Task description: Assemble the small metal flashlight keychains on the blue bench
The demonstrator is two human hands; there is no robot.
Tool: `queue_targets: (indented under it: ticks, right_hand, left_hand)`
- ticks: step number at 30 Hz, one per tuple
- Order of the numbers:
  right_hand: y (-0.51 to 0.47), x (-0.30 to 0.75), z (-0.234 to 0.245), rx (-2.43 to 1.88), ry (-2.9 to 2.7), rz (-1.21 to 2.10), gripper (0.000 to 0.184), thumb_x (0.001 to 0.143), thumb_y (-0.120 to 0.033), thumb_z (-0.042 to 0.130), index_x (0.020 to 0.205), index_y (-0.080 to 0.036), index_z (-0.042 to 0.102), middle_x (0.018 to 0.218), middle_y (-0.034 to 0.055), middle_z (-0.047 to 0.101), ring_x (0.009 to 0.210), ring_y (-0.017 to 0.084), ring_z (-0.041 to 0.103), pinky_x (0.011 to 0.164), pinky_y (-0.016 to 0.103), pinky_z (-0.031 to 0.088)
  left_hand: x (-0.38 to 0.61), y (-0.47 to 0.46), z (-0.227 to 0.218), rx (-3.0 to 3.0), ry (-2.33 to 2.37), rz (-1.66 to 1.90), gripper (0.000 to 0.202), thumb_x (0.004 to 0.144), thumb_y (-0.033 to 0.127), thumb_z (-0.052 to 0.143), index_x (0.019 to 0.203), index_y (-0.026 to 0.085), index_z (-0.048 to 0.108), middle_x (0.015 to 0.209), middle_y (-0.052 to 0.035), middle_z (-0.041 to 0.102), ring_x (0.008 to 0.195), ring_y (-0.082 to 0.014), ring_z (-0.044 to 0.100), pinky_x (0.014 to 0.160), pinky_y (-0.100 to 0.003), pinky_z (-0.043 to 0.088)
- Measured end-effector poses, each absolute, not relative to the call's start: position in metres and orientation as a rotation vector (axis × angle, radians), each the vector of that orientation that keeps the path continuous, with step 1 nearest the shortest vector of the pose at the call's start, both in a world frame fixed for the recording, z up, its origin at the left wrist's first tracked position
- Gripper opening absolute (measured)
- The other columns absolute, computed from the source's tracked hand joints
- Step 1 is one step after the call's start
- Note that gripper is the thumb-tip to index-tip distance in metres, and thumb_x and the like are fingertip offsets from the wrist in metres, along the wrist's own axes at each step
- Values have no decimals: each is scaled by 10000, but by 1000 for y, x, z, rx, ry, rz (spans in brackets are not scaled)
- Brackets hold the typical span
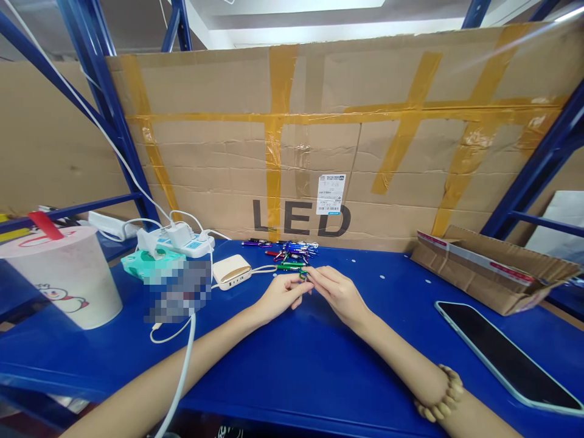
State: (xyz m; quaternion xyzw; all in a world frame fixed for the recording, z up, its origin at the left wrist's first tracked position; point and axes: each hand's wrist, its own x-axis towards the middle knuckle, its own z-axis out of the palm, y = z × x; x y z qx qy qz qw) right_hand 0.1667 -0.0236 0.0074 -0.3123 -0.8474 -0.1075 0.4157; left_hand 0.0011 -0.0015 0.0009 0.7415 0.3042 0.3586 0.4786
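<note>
My left hand (283,296) and my right hand (336,293) meet at the middle of the blue table, fingertips pinched together. Between them is a small green clip (303,275), shaped like a carabiner and partly hidden by the fingers. Just beyond the fingertips lie slim green metal pieces (290,266). Behind these is a loose pile of small blue metal pieces (298,248) with clips, with some red ones (274,254) among them. A few purple pieces (256,242) lie at the pile's left end.
Left of my hands are a cream power bank (232,271), a teal tissue pack (152,263), a white power strip (191,244) and a large paper cup (68,274). A white cable (185,371) crosses my left forearm. On the right are a phone (506,353) and an open cardboard box (493,267).
</note>
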Motion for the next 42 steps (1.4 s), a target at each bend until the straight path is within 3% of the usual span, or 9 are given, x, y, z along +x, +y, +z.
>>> queue_targets:
  ticks: [11,16,24,27,29,33,37,42]
  right_hand:
    - [-22,160,1,-880,-1916,-68,301,909,-288,400,1090,-199,624,916,74,654,825,175,619,760,302,519]
    - [-21,159,0,-834,-1902,-31,283,893,-266,416,1011,-219,669,899,62,688,831,186,641,752,321,531]
    - [-13,177,5,-1381,-1938,95,248,851,-251,464,923,-198,695,648,23,683,526,152,619,520,248,477]
    - [-11,187,4,-1489,-2017,73,178,794,-230,538,807,-239,716,611,15,673,524,152,612,452,219,416]
    - [-11,190,5,-1507,-2006,32,139,767,-256,583,795,-251,718,703,30,685,576,157,621,447,213,403]
    - [-17,186,16,-1225,-1978,120,203,817,-324,544,929,-248,695,920,44,656,776,160,622,599,245,480]
    - [-24,175,24,-907,-1969,346,221,830,-338,537,856,-195,705,832,53,633,719,138,605,595,239,487]
    - [-25,175,22,-834,-2079,352,202,837,-313,541,807,-186,695,764,48,633,700,136,595,615,249,478]
  left_hand:
    - [3,-13,10,1848,966,1104,345,766,426,555,754,106,682,375,59,434,373,-72,364,479,-211,335]
    - [0,-10,4,2152,1095,1038,257,756,375,577,822,175,725,448,36,521,450,-94,414,497,-205,318]
    - [7,-13,6,1849,855,895,311,768,408,555,851,116,624,430,50,490,424,-86,427,540,-218,374]
    - [5,-12,8,1763,738,918,346,809,465,486,862,133,566,458,50,482,450,-87,428,535,-214,349]
    - [5,-11,9,1729,694,906,351,818,480,466,855,140,548,456,54,468,446,-84,409,519,-210,327]
    - [6,-13,8,1721,693,918,343,797,469,507,854,132,539,446,70,441,430,-75,387,513,-210,317]
    - [6,-15,7,1791,728,911,327,808,438,499,858,118,547,464,70,432,438,-74,386,503,-208,308]
    - [5,-14,5,1832,790,845,280,796,405,512,765,128,545,476,72,419,431,-70,381,483,-205,292]
